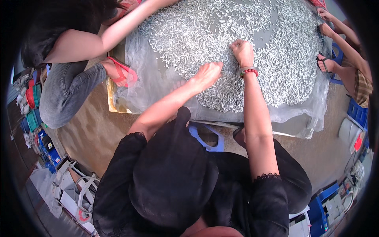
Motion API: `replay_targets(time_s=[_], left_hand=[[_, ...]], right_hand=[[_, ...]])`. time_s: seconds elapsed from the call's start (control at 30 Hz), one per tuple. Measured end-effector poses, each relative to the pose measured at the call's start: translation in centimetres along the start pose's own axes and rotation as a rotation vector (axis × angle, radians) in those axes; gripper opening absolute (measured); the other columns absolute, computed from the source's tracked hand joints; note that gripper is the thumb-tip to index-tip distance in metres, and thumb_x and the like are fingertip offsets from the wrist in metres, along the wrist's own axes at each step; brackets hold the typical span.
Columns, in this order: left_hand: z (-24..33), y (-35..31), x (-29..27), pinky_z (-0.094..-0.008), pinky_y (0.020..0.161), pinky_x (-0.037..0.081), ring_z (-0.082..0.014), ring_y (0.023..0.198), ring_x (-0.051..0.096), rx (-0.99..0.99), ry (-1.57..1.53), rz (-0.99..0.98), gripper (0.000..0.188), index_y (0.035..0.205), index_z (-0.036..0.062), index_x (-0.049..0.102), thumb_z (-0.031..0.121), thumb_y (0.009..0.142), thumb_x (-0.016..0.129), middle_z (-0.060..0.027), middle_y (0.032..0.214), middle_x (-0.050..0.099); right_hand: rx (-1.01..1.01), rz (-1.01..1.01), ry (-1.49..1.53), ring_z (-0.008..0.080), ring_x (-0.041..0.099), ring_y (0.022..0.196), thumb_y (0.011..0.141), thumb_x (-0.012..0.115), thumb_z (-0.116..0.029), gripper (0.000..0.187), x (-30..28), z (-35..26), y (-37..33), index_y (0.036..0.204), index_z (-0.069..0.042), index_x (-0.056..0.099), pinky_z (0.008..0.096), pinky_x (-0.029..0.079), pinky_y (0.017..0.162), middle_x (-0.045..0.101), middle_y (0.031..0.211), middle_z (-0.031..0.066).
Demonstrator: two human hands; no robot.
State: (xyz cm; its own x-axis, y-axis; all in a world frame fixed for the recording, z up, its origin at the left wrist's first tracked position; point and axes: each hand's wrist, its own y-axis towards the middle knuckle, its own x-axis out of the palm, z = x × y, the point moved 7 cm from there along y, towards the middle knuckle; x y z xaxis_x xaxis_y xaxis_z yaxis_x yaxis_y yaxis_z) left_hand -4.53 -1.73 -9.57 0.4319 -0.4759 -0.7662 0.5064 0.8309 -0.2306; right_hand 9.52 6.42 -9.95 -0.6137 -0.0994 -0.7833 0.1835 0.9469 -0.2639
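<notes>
A wide, thin layer of small, elongated silvery-white pieces [233, 89] lies before me; their kind is too small to tell. Under them a translucent plastic sheet [138, 85] covers a low, flat surface. My left hand [209, 75] rests low over the near middle of the layer, fingers curled and pressed together. Farther off and to its right, my right hand [242, 52] is also closed, fingertips down at the pieces, with a red bead bracelet [250, 71] at its wrist. Whatever the fingers of either hand hold is hidden.
At the left a person in a red sandal [122, 72] reaches over the layer. Other people's hands [325, 28] are at the far right edge. A blue plastic stool [209, 138] stands below me. Crates and equipment [75, 185] line the wet floor's sides.
</notes>
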Motion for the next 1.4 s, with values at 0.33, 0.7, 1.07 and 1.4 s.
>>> replay_targets(time_s=[0.33, 0.7, 1.07, 1.4], left_hand=[[2.6, -0.5, -7.7, -0.0239, 0.043, 0.035, -0.0085, 0.046, 0.046, -0.121, -0.746, -0.096, 0.029, 0.087, 0.0073, 0.062, 0.035, 0.089, 0.053, 0.0003, 0.052, 0.047], [12.6, 0.9, -8.3, -0.0371, 0.081, 0.047, -0.0281, 0.098, 0.056, 0.378, 0.057, 0.069, 0.027, 0.101, 0.0092, 0.062, 0.027, 0.080, 0.061, -0.0097, 0.108, 0.057], [-6.7, 8.5, -6.0, -0.0425, 0.081, 0.046, -0.0322, 0.092, 0.058, 0.105, 0.340, 0.025, 0.024, 0.102, 0.0055, 0.059, 0.016, 0.081, 0.059, -0.0148, 0.096, 0.061], [-4.0, 3.0, -9.2, -0.0399, 0.085, 0.042, -0.0322, 0.095, 0.053, 0.119, 0.216, 0.222, 0.029, 0.108, 0.0115, 0.059, 0.007, 0.081, 0.048, -0.0163, 0.093, 0.054]], right_hand=[[0.177, -0.222, 1.753, 0.0142, 0.052, 0.080, 0.087, 0.054, -0.013, 0.012, -3.7, 1.6, -8.7, 0.093, -0.002, 0.054, 0.0294, 0.047, 0.069, 0.055, 0.085, 0.0056], [0.367, -0.173, 2.220, 0.0259, 0.054, 0.102, 0.087, 0.043, -0.012, 0.023, 0.8, 3.4, -10.4, 0.101, 0.002, 0.055, 0.0401, 0.048, 0.086, 0.056, 0.106, 0.0169], [0.422, -0.108, 1.898, 0.0166, 0.054, 0.076, 0.088, 0.059, -0.025, 0.034, -2.5, 2.8, -8.8, 0.110, 0.000, 0.053, 0.0235, 0.048, 0.060, 0.054, 0.090, 0.0099], [0.289, -0.434, 2.255, 0.0432, 0.028, 0.127, 0.091, 0.048, -0.017, 0.047, 0.1, -0.3, -10.5, 0.133, -0.002, 0.031, 0.0585, 0.025, 0.105, 0.036, 0.132, 0.0230]])
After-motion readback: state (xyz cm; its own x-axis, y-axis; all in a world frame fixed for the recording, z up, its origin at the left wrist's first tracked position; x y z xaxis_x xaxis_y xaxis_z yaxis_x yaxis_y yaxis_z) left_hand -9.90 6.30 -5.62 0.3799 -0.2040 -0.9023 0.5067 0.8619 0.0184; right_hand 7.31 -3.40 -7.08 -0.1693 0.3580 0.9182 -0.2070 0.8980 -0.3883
